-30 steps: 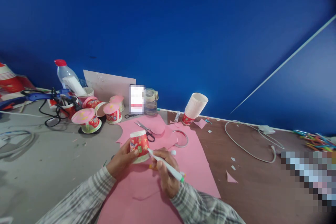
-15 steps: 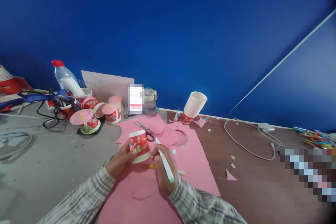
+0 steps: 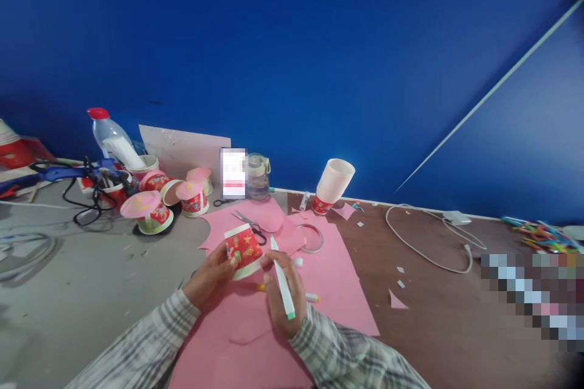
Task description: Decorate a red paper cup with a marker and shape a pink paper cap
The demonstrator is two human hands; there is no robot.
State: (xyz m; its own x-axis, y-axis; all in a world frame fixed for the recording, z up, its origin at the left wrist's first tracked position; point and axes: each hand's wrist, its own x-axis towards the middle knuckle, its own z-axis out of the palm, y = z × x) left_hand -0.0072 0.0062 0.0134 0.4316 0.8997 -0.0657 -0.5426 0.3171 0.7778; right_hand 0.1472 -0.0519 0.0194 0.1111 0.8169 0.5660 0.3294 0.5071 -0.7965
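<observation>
My left hand (image 3: 214, 270) is closed on the side of a red printed paper cup (image 3: 244, 250), held tilted with its wide rim toward me. Green colouring shows along the pale rim band. In my right hand (image 3: 285, 289) is a white marker (image 3: 283, 285) with a green end, lying across the hand with its far end pointing up and away. The fingers of this hand are close to the cup's right edge; whether they touch it I cannot tell. Under both hands spreads a pink paper sheet (image 3: 337, 279). Scissors (image 3: 249, 222) lie just beyond the cup, and a yellow-ended marker (image 3: 312, 298) is partly hidden behind my right hand.
A tape ring (image 3: 314, 238) lies on the pink paper. A stack of paper cups (image 3: 335, 185) leans at the back, near a lidded water jar (image 3: 258, 177). Cups with pink tops (image 3: 194, 197) stand at left. A white cable (image 3: 424, 261) curls at right.
The cup has turned and tipped slightly in my left hand. My right hand with the marker has shifted a little left. The whole view has moved slightly.
</observation>
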